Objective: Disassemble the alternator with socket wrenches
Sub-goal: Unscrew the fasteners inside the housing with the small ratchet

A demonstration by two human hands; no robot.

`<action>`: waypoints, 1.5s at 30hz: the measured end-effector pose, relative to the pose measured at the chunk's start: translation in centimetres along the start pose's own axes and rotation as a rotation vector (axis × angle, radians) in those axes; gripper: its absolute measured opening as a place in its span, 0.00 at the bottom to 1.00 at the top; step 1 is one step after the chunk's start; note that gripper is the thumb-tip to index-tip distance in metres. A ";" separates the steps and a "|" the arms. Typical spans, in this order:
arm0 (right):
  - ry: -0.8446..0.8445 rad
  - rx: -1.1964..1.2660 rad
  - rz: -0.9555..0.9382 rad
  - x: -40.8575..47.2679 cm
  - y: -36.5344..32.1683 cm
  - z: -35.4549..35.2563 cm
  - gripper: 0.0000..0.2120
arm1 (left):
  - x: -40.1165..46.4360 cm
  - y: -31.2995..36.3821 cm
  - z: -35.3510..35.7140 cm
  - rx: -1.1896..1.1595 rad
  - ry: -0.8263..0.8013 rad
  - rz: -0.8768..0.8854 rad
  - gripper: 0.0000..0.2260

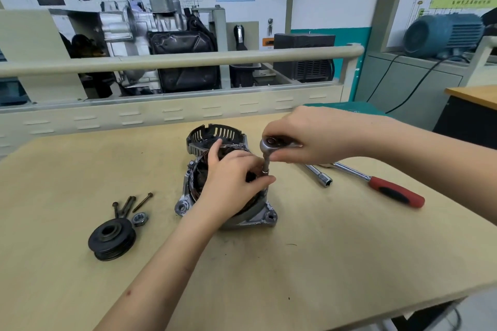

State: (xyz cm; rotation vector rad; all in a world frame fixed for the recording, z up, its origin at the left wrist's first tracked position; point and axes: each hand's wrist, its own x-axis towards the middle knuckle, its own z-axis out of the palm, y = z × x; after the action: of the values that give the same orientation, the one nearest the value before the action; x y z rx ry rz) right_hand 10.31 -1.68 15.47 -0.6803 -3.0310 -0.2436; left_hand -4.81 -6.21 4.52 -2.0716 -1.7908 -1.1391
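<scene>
Alternator (243, 216) steadied by left hand (231, 183), fingers pinching socket (265, 169); right hand (317, 137), at two o'clock, gripping ratchet (270, 144).

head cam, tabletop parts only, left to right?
pulley → loose bolts → alternator housing → bare socket extension → red-handled driver

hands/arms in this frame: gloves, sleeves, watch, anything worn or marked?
Nothing worn that shows. The left hand and right hand are both bare: no gloves, no rings visible. Both forearms are bare as far as the frame edge, with no sleeve cuff, watch or wristband in view. The left forearm has a few small reddish marks near the lower edge of the frame.
</scene>
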 end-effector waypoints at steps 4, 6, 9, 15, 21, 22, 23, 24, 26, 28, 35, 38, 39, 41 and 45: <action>-0.070 0.116 -0.046 -0.3 0.6 -0.4 0.10 | -0.3 -0.2 -0.2 -0.037 -0.010 0.018 0.08; -0.024 0.029 -0.005 -0.2 0.4 -0.3 0.15 | -0.5 0.2 0.1 -0.005 0.041 -0.009 0.10; 0.043 -0.104 0.080 -0.1 -0.4 0.2 0.23 | -0.7 0.5 0.7 0.061 0.086 -0.042 0.10; -0.050 0.084 -0.026 -0.5 0.2 -0.2 0.13 | -0.4 0.2 0.2 -0.033 -0.026 0.007 0.07; 0.057 -0.183 0.108 0.0 -0.3 0.3 0.20 | -0.3 0.5 0.4 0.029 0.078 -0.055 0.11; 0.073 -0.183 0.108 0.1 -0.4 0.4 0.20 | -0.2 0.6 0.4 0.035 0.083 -0.057 0.12; 0.079 -0.171 0.091 0.1 -0.3 0.4 0.20 | -0.2 0.6 0.4 0.035 0.074 -0.053 0.12; 0.069 -0.147 0.065 0.0 -0.1 0.3 0.18 | -0.2 0.6 0.2 0.024 0.057 -0.043 0.11; 0.008 -0.055 0.024 -0.2 0.3 0.1 0.14 | -0.3 0.3 -0.1 -0.038 0.009 -0.015 0.08; -0.039 0.048 -0.012 -0.3 0.6 -0.2 0.12 | -0.3 0.1 -0.4 -0.091 -0.040 0.000 0.06; 0.082 -0.205 0.056 0.0 -0.2 0.3 0.21 | -0.2 0.7 0.3 0.042 0.053 -0.053 0.12; 0.027 -0.011 0.008 -0.2 0.0 0.3 0.13 | -0.2 0.5 -0.1 -0.009 0.000 -0.037 0.09; -0.003 0.039 -0.010 -0.3 0.2 0.2 0.11 | -0.2 0.3 -0.2 -0.035 -0.037 -0.025 0.08; -0.033 0.079 -0.036 -0.3 0.3 -0.1 0.11 | -0.2 0.1 -0.4 -0.066 -0.082 -0.011 0.06; 0.017 -0.126 0.021 0.0 -0.1 -0.1 0.17 | -0.1 0.4 0.0 0.030 0.014 -0.030 0.12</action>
State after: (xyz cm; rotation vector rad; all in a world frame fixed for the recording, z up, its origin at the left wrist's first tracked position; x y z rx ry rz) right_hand 10.26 -1.75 15.57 -0.7132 -3.0112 -0.4403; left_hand -4.41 -6.39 4.55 -2.0213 -1.8275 -1.1243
